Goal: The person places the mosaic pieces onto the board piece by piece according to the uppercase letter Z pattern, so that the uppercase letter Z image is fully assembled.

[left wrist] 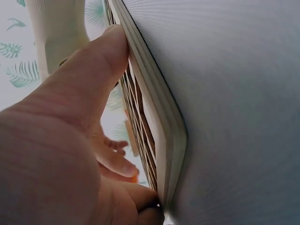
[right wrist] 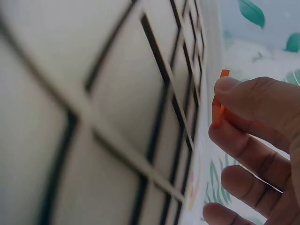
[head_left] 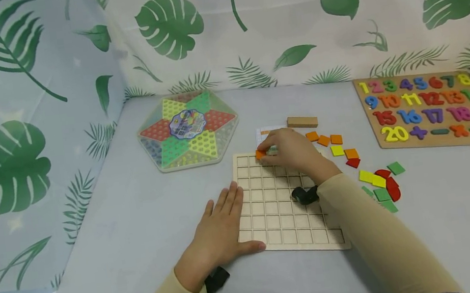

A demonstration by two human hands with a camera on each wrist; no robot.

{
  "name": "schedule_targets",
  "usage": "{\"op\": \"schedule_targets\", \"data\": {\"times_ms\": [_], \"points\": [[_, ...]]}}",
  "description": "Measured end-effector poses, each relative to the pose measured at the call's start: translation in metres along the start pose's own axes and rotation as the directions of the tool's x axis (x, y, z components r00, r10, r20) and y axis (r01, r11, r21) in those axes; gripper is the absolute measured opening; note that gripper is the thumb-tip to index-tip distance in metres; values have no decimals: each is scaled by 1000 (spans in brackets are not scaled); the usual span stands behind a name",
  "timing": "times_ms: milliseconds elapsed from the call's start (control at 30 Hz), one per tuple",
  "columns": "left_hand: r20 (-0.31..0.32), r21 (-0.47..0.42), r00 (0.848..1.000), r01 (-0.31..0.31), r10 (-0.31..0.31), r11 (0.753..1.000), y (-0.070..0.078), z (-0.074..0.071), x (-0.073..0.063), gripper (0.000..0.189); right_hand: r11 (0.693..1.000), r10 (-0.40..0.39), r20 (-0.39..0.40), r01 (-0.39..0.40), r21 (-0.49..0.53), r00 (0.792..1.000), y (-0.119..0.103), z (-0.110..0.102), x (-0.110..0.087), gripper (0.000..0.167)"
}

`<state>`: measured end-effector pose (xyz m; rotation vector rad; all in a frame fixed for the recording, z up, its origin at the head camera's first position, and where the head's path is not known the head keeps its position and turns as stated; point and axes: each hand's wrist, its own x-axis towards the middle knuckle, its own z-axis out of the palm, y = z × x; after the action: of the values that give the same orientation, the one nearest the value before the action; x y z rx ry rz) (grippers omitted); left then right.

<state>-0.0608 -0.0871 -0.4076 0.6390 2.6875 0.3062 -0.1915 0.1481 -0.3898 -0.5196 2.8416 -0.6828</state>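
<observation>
A light wooden grid board (head_left: 272, 209) lies on the table, its square cells bare where they show. My left hand (head_left: 220, 231) rests along the board's left side with straight fingers. Its thumb (left wrist: 105, 51) touches the near edge of the board. Between thumb and fingers, my right hand (head_left: 293, 152) pinches an orange square tile (right wrist: 217, 108) over the board's far edge, near the left corner. In the right wrist view that tile is held apart from the grid. The right hand and forearm hide part of the board.
Orange, yellow, red and green tiles (head_left: 336, 139) lie scattered right of the board. Behind it are a printed sheet (head_left: 263, 132), partly hidden, and a wooden block (head_left: 302, 122). A Chinese checkers board (head_left: 151, 150) lies far left, a number puzzle (head_left: 430, 106) far right.
</observation>
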Motion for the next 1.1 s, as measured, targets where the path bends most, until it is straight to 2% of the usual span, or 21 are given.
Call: {"op": "schedule_targets", "data": {"times_ms": [267, 433, 633, 900, 1100], "points": [[-9, 12, 1000, -12, 12, 1000, 2, -1, 1, 127, 985, -104, -43, 97, -146, 994, -10, 10, 4, 28], [-9, 14, 1000, -13, 14, 1000, 2, 0, 1, 127, 976, -111, -39, 102, -193, 993, -13, 13, 5, 29], [-17, 4, 1000, -9, 9, 1000, 1, 2, 0, 127, 972, -134, -36, 125, -200, 990, -16, 14, 5, 29], [-16, -4, 1000, -11, 11, 1000, 1, 2, 0, 126, 966, -124, -33, 113, -232, 992, -17, 13, 5, 29], [-20, -24, 1000, -6, 5, 1000, -1, 1, -1, 126, 979, -100, -60, 87, -183, 993, -15, 11, 6, 30]]}}
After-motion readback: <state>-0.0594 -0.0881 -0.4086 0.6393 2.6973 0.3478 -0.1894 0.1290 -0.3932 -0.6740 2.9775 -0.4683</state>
